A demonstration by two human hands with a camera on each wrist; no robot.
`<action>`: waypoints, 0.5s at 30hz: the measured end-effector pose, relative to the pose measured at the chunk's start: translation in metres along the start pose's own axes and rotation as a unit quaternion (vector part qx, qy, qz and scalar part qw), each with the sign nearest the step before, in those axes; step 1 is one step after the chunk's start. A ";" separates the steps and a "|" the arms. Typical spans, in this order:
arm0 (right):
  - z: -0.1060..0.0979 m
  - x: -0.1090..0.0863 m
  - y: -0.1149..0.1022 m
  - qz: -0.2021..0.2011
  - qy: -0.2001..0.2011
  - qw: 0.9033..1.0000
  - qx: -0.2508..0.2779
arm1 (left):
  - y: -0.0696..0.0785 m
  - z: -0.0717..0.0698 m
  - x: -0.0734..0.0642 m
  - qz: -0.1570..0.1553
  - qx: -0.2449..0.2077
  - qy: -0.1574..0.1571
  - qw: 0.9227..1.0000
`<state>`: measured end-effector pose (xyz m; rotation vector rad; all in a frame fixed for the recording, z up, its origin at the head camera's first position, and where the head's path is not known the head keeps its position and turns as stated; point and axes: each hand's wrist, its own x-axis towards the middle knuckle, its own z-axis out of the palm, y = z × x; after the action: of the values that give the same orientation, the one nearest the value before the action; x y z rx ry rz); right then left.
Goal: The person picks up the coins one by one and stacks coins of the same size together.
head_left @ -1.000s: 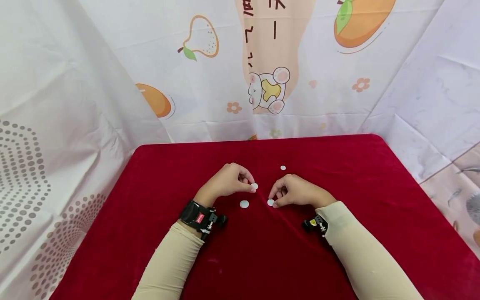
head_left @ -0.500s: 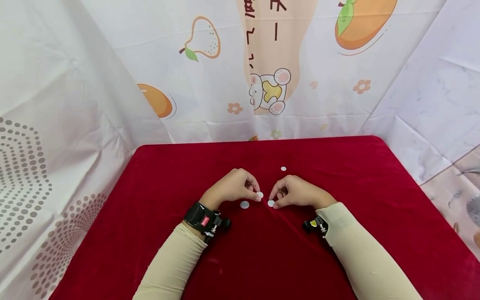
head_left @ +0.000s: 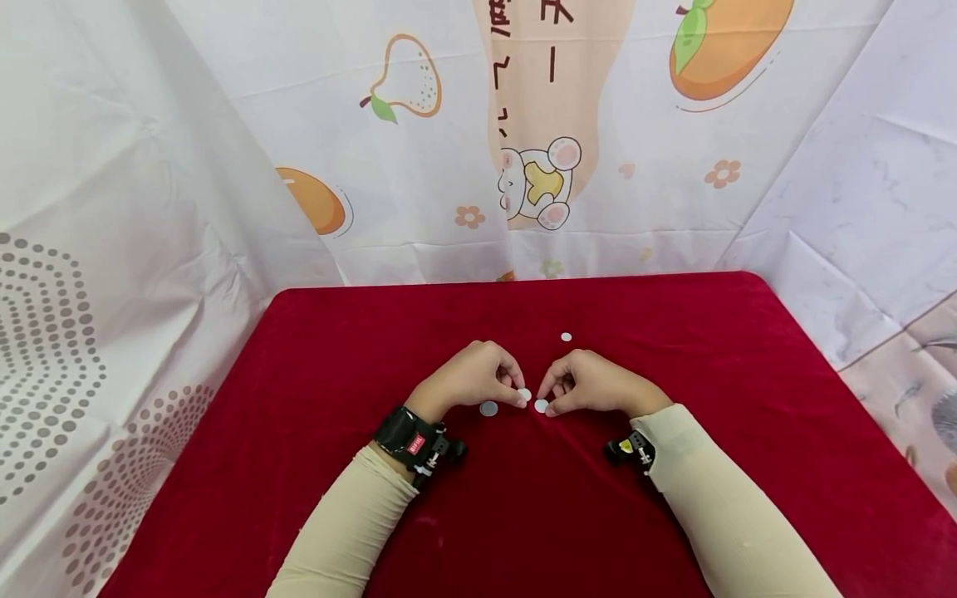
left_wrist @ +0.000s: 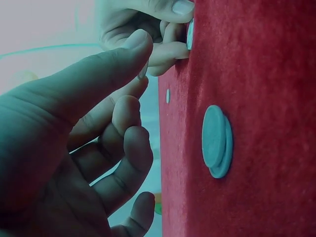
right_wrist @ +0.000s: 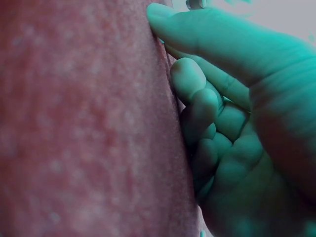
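Note:
My left hand [head_left: 478,375] pinches a small white round disc [head_left: 525,394] between thumb and index finger, a little above the cloth. Just right of it, my right hand [head_left: 591,382] grips another white disc [head_left: 542,406] by its edge, down at the cloth. Two flat discs lie overlapping, one on the other [left_wrist: 214,137], in the left wrist view; the head view shows this pair [head_left: 488,409] beside my left hand. Farther back lies a smaller white disc [head_left: 566,337]. In the right wrist view, my right hand's thumb [right_wrist: 173,22] hides most of its disc.
A red cloth [head_left: 478,515] with slight creases covers the table. White printed curtains [head_left: 419,183] hang behind the table and along both sides. A black wrist camera strap [head_left: 407,436] sits on the left wrist, and a small camera [head_left: 628,447] is on the right.
My left hand has moved right and toward me with its disc, closing in on the right hand's disc. The right hand has stayed in place.

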<state>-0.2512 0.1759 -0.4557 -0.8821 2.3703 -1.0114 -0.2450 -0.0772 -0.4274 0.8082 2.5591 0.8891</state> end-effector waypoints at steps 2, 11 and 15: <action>0.000 0.000 0.000 -0.001 0.000 1.000 0.000 | 0.001 0.001 0.000 0.000 0.001 0.004 1.000; -0.001 0.000 -0.001 -0.005 0.001 1.000 0.000 | 0.004 0.005 0.001 -0.010 0.012 0.029 0.999; -0.001 0.000 0.000 -0.006 0.000 1.000 0.000 | 0.006 0.006 0.001 -0.016 0.020 0.027 0.999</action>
<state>-0.2512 0.1763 -0.4550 -0.8976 2.3681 -1.0169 -0.2400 -0.0699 -0.4284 0.7618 2.6377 0.8644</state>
